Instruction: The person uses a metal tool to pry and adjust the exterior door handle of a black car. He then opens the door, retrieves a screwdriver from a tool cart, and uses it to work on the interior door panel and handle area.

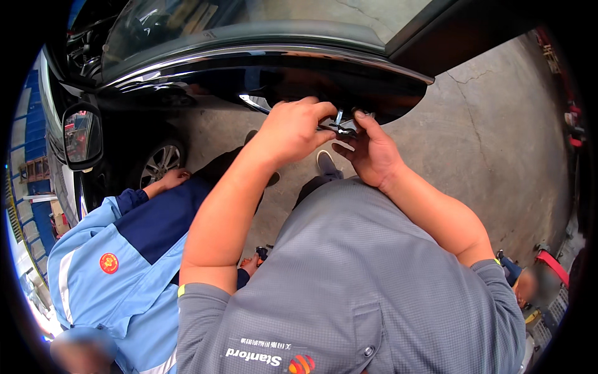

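Fiddling beside the black car door [280, 78], the left hand [294, 131] pinches a small metal part [344, 129], and the right hand [377, 156] grips its other side. Looks like a positioning step; next move probably needs both hands steady.

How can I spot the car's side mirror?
Find the black car door across the top, past the person's left hand. Follow it to its left end, where the side mirror sits. It's shiny glass in a black, rounded frame; the wheel nearby is round with spokes.
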Available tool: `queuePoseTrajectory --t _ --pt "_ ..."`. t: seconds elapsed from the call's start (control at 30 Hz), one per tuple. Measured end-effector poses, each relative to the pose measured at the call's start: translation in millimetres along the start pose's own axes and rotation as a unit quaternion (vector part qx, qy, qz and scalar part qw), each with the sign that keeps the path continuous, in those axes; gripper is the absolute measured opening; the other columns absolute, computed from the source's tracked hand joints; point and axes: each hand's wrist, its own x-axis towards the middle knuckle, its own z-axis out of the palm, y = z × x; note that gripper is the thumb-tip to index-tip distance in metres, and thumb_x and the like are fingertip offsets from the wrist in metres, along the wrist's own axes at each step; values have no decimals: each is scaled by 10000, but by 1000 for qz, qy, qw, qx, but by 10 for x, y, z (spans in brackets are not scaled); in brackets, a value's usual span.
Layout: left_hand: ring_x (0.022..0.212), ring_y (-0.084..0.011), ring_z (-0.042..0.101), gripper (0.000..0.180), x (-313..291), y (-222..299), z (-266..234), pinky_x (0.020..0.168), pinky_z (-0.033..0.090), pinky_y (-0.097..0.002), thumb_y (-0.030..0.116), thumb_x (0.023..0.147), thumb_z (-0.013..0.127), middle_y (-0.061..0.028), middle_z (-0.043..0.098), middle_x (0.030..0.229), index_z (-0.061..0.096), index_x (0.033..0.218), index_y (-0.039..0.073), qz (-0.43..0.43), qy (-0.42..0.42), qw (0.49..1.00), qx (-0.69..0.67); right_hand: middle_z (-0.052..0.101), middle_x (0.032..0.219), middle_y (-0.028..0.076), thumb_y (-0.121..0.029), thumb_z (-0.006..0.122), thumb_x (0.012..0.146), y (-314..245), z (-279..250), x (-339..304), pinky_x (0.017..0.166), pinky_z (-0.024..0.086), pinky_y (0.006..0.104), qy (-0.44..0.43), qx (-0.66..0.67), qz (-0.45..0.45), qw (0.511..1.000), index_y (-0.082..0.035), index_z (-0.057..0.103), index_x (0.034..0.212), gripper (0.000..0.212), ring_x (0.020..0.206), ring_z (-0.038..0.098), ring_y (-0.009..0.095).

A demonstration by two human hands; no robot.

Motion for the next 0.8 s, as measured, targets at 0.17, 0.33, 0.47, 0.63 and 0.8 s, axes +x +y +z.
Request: queuePoseTrajectory --t 0.17,0.33,0.47,0.63,0.8 --pt "898 -298 658 278 66 -26 -41 799 523 -379 121 799 749 -123 665 963 657 1054 63 1 -59 997 -46 642 1081 31 -310 718 907 57 6 -43 914 464 379 -23 -79 -42 996 -109 597 1127 322 991 582 168" --pt "880 -276 656 272 84 -70 -85 789 517 -365 119 815 746 -115 673 964 654 1063 56 -4 -86 994 -69 633 1043 25 -278 702 919 113 -68 75 918 479 358 -39 -109 -80 990 -102 579 1090 275 971 590 168" --pt "871 -264 659 276 51 -75 -57 787 517 -358 119 820 746 -108 680 968 655 1074 59 -25 -84 993 -73 635 1023 19 -259 693 923 156 -112 109 894 486 355 -56 -105 -104 987 -101 584 1069 241 939 594 162" --pt "870 -288 659 276 -29 34 35 776 516 -362 188 799 758 -100 672 920 660 1027 67 -7 -30 999 -40 643 1038 13 -266 702 911 237 -121 82 884 496 342 -47 -74 -134 987 -87 615 1067 253 972 597 140" --pt "786 -270 643 276 -47 48 262 711 466 -399 325 759 738 -39 653 849 637 897 108 37 65 996 47 646 1022 15 -231 700 916 241 -99 37 883 512 348 -34 -50 -154 986 -86 612 1042 211 953 616 150"
